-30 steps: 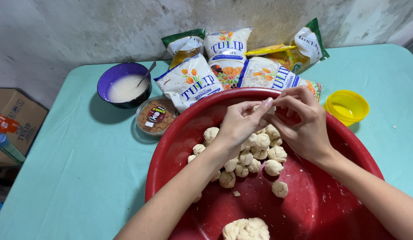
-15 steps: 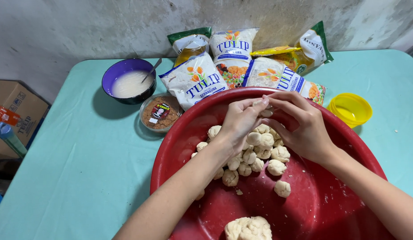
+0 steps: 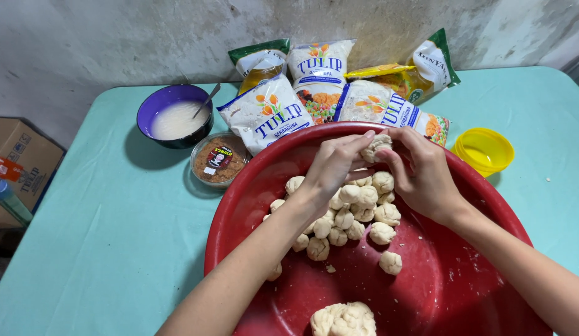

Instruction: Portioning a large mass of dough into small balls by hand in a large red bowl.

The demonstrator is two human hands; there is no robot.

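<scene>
I look down at a large red basin [image 3: 464, 292] on a pale turquoise table [image 3: 103, 218]. Both hands meet above its far rim, sharing one small lump of pale dough [image 3: 376, 147].

The dough piece looks light and soft, and I judge it will dent under slight pressure and may cling a little to skin. It seems best taken gently around its sides with fingertips rather than squeezed in the palm.

My left hand [image 3: 332, 167] reaches in from the lower left, its fingers curled and closed against the near side of the lump. My right hand [image 3: 420, 174] cups the lump from the other side, thumb and fingers bent around it and pinching its top. So both hands are closed on the same piece, held over the basin's far edge and clear of its floor.

Just below the hands, a pile of finished dough balls [image 3: 352, 211] lies in the middle of the basin, touching one another. A larger dough mass [image 3: 343, 318] sits at the near edge.

Beyond the basin stand several flour bags [image 3: 268, 119], a purple bowl of white liquid [image 3: 175, 117] with a spoon, a small tub of brown filling [image 3: 218, 162], and a yellow bowl [image 3: 484, 149] to the right.
</scene>
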